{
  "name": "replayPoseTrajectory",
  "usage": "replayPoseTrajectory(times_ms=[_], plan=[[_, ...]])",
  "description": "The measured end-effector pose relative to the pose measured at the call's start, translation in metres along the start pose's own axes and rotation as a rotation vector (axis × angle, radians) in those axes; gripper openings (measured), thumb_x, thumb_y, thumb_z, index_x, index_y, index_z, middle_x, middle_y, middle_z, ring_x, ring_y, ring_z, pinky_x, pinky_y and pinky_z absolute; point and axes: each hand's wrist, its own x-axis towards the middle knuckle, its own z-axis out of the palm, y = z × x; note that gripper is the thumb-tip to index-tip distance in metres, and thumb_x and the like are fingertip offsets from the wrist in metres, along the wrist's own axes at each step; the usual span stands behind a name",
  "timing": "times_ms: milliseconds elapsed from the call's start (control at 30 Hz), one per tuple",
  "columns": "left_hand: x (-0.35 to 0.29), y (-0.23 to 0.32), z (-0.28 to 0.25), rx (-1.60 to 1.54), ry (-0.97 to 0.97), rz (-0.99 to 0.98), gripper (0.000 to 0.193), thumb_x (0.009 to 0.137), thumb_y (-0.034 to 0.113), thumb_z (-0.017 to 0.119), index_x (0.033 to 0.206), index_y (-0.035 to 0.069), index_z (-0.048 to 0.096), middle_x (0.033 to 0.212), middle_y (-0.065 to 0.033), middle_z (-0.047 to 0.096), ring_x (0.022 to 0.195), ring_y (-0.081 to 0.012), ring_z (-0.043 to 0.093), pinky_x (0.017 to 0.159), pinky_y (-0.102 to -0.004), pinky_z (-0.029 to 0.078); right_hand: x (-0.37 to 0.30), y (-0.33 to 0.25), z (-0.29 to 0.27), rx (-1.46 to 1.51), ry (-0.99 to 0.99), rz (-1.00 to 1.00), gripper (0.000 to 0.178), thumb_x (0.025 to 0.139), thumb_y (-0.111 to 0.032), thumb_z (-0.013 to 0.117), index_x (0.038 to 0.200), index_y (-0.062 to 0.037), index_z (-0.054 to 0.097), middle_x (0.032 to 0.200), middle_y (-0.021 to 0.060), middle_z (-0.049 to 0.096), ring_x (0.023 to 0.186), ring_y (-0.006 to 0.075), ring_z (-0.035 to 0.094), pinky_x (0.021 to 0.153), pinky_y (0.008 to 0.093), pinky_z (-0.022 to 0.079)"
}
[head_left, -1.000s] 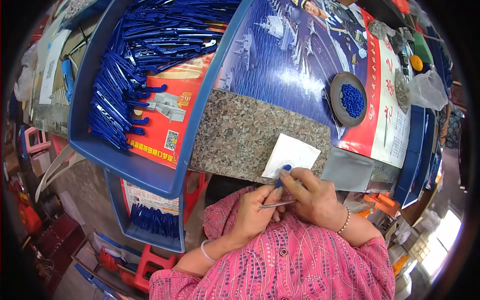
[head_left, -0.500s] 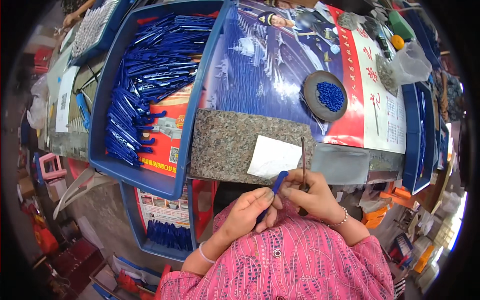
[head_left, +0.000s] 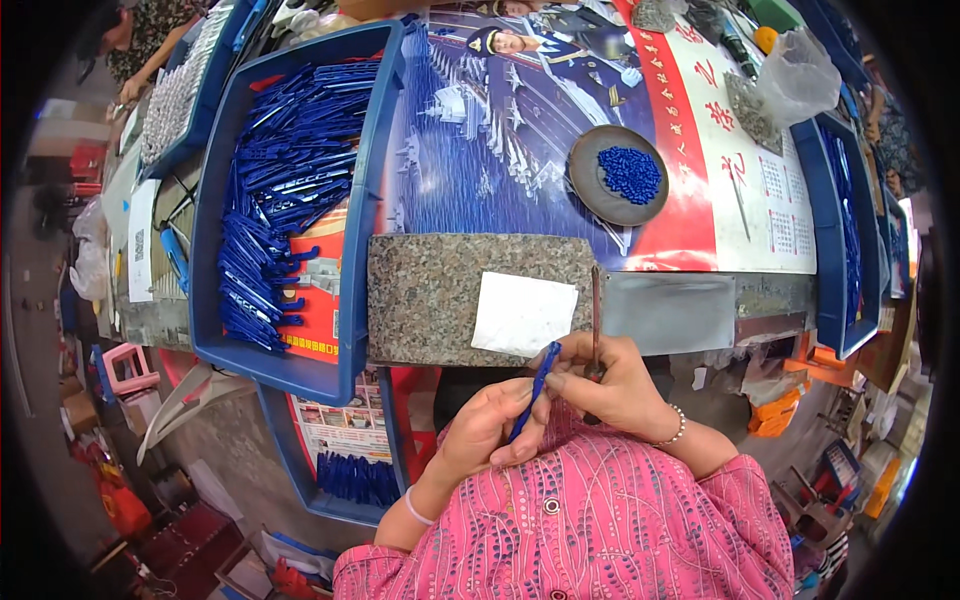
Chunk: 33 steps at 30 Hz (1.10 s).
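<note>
Lower centre of frame: blue piece (head_left: 550,362) slanting below paper (head_left: 524,312); left hand (head_left: 490,420) grasping it, right hand (head_left: 610,380) pinching near upper end, also gripping tool (head_left: 596,318), shaft pointing up frame. Best: steady pinch, light pressure, shaft kept clear of left fingers

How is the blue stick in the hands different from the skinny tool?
The blue stick is bright blue, while the skinny tool has a brownish shaft. The blue stick slants between the left hand and the right hand; the skinny tool points almost straight up the picture, in the right hand only. Both are long and narrow.
</note>
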Motion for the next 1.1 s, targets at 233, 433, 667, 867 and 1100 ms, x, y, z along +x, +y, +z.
replayPoseTrajectory(times_ms=[233,433,667,867,1100], plan=[[-0.001,0.001,0.005,0.298,0.07,0.026,0.03,0.1,0.027,0.037,0.091,0.003,0.052,0.054,-0.0033,0.048,0.036,-0.0048,0.034,0.036,-0.0186,0.028,-0.001,0.005,0.0,0.008,0.023,0.016,0.014,0.083,-0.007,0.061,0.094,0.0013,0.061,0.074,0.002,0.061,0.053,0.0032,0.051,0.047,0.018,0.039],[-0.004,0.002,0.011,0.411,0.153,0.045,0.03,0.1,0.025,0.039,0.091,0.001,0.055,0.055,-0.0038,0.051,0.037,-0.0039,0.034,0.037,-0.0175,0.027,-0.001,0.0,0.001,-0.008,-0.001,0.066,0.013,0.081,-0.007,0.057,0.09,0.0016,0.06,0.071,-0.0002,0.057,0.059,0.0042,0.05,0.053,0.0195,0.04],[-0.003,-0.006,0.024,0.884,0.423,0.297,0.026,0.097,0.02,0.046,0.095,-0.001,0.06,0.056,0.0013,0.052,0.047,-0.0021,0.042,0.044,-0.0186,0.032,0.001,-0.007,-0.003,0.115,0.037,0.132,0.023,0.079,-0.004,0.058,0.1,0.0054,0.059,0.07,0.0042,0.058,0.049,0.0057,0.047,0.044,0.0197,0.037],[-0.004,-0.006,0.019,0.864,0.425,0.292,0.026,0.097,0.019,0.046,0.098,-0.001,0.061,0.056,0.0012,0.053,0.048,-0.002,0.043,0.046,-0.0184,0.033,0.007,-0.005,-0.007,0.183,0.111,0.089,0.018,0.089,-0.01,0.057,0.101,0.003,0.059,0.075,0.0053,0.059,0.051,0.0058,0.049,0.045,0.019,0.038],[-0.003,0.004,0.011,0.404,0.351,0.031,0.025,0.097,0.019,0.047,0.1,0.0,0.063,0.059,0.0014,0.053,0.047,-0.0012,0.041,0.045,-0.0175,0.032,0.008,-0.002,-0.008,0.142,0.107,0.063,0.016,0.09,-0.011,0.056,0.099,0.0026,0.059,0.074,0.0047,0.059,0.051,0.0053,0.048,0.045,0.0189,0.037]])
